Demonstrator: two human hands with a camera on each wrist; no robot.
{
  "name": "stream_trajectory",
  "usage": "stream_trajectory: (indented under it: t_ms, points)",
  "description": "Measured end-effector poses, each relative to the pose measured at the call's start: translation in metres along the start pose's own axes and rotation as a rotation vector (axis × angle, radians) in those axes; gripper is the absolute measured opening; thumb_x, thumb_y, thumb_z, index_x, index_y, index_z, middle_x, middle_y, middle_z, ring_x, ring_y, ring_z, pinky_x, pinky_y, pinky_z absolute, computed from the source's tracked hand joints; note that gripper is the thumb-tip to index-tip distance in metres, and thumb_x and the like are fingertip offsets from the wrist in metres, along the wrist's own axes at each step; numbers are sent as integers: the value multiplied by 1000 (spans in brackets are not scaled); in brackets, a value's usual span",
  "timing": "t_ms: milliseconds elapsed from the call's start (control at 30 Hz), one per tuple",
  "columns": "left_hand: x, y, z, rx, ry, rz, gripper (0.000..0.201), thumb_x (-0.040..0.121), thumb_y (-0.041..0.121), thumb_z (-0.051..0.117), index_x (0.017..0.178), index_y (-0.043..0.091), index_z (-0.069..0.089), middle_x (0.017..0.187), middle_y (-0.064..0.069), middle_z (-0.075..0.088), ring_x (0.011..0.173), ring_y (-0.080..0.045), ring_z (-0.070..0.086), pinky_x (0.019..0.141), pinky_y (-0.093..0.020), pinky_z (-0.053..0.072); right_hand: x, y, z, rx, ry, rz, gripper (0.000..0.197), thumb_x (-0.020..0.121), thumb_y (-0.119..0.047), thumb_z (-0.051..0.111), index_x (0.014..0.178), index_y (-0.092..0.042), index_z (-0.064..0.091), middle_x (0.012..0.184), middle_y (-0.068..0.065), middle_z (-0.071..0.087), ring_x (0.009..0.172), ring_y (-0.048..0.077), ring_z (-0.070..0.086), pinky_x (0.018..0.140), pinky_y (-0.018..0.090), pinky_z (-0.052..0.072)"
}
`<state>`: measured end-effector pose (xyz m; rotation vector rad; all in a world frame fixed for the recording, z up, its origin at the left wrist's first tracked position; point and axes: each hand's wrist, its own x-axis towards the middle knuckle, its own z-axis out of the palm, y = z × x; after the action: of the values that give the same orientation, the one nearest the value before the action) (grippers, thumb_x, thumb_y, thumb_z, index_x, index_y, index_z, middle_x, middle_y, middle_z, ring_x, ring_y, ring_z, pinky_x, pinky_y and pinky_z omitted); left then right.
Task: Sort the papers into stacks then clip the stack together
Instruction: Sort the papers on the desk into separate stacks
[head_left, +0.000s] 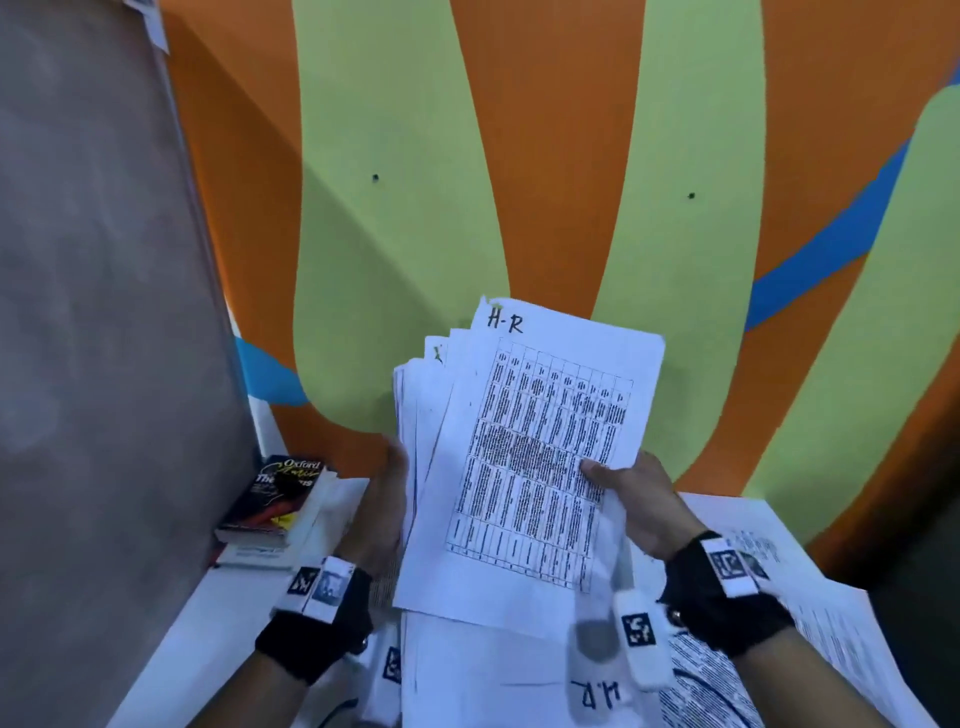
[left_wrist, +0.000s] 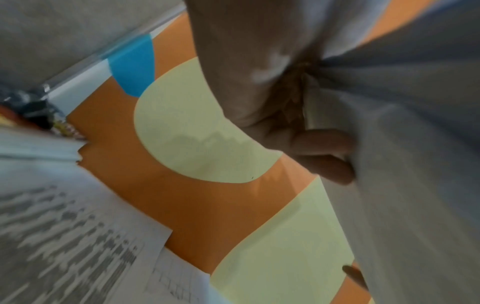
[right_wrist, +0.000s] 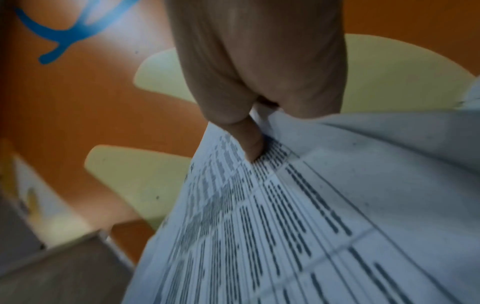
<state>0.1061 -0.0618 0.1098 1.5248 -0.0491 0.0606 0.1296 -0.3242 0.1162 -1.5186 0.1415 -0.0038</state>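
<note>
I hold a fanned bundle of white papers (head_left: 431, 415) upright above the table. My left hand (head_left: 387, 499) grips the bundle's left edge, its fingers (left_wrist: 324, 144) curled round the sheets (left_wrist: 402, 185). The front sheet (head_left: 540, 457) bears a printed table and the handwritten mark "H-R". My right hand (head_left: 631, 493) pinches this sheet's right edge, thumb (right_wrist: 250, 142) pressed on the printed side (right_wrist: 311, 226). Below lie more papers (head_left: 493, 670), one marked "H.R". No clip is visible.
A stack of books (head_left: 280, 504) lies at the table's back left, against a grey panel (head_left: 104, 312). Loose printed sheets (head_left: 821, 623) cover the white table (head_left: 208, 623) to the right. An orange, green and blue painted wall (head_left: 519, 156) stands close behind.
</note>
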Motion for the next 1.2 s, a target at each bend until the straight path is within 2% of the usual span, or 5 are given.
stream_trajectory:
  t_ms: [267, 467, 667, 933, 1200]
  points:
    - [9, 26, 1, 289, 25, 322, 36, 80, 22, 75, 112, 10, 63, 103, 6, 69, 93, 6, 65, 82, -15, 52, -25, -26, 19, -173, 311, -530, 29, 75, -44, 68, 86, -30, 45, 71, -12, 38, 56, -7, 36, 64, 20, 38]
    - [0, -17, 6, 235, -79, 117, 47, 57, 34, 89, 96, 16, 70, 90, 9, 76, 88, -7, 71, 81, -32, 57, -30, 23, 2, -136, 114, -261, 118, 69, -34, 83, 148, -37, -5, 157, -10, 2, 136, 25, 40, 111, 53, 35]
    - [-9, -41, 23, 176, -1, 135, 23, 67, 21, 85, 83, 16, 70, 75, 9, 75, 72, -7, 70, 68, -24, 54, -34, 34, -8, -114, 88, -332, 77, 78, 11, 68, 138, -18, 29, 128, 2, 56, 102, -5, 62, 96, 31, 52]
    - [-2, -23, 24, 34, -21, 247, 44, 58, 21, 87, 98, 14, 71, 91, 18, 75, 89, -5, 71, 72, -17, 54, -30, 6, -10, -141, 93, -510, 92, 78, 10, 68, 146, -20, 14, 145, -2, 34, 126, 7, 45, 83, 3, 44]
    - [-4, -36, 33, 34, 66, 175, 24, 62, 28, 87, 77, 15, 75, 77, -6, 76, 67, -17, 67, 69, -33, 52, -31, 40, -15, -311, 165, -371, 36, 92, 1, 52, 100, -32, 39, 92, 0, 55, 84, -5, 55, 80, 34, 47]
